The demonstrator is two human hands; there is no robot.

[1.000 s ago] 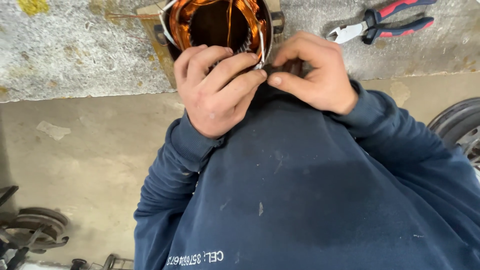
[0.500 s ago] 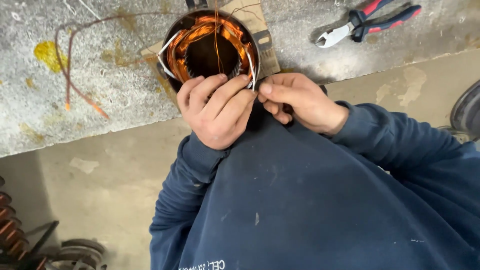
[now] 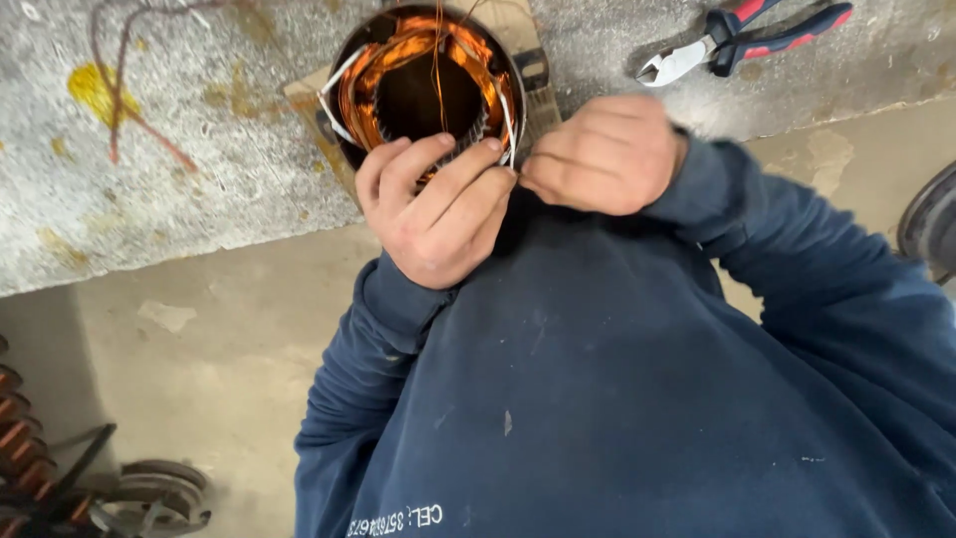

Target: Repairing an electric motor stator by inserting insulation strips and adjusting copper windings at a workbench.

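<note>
We have the motor stator point(image 3: 428, 85) standing on the rough grey table point(image 3: 149, 199), bore facing up, copper windings ringing the opening, just at the table's near edge. Our left hand point(image 3: 438, 204) curls over the stator's near rim, fingers point(image 3: 413, 164) hooked onto the winding end and pressing it, so it is closed in a grasp on the stator. Our right hand point(image 3: 607, 154) sits just beside it, knuckles up, fist clenched. What it pinches is hidden, so we cannot tell whether it holds a wire.

Judgement: for working the winding well, the left hand should hold the stator steady while the right acts close to the rim with small pulls, sparing the thin copper strands.

Both wrists bend inward, forearms converging from the blue sleeves. Red-handled side cutters point(image 3: 737, 35) lie well apart on the table.
</note>
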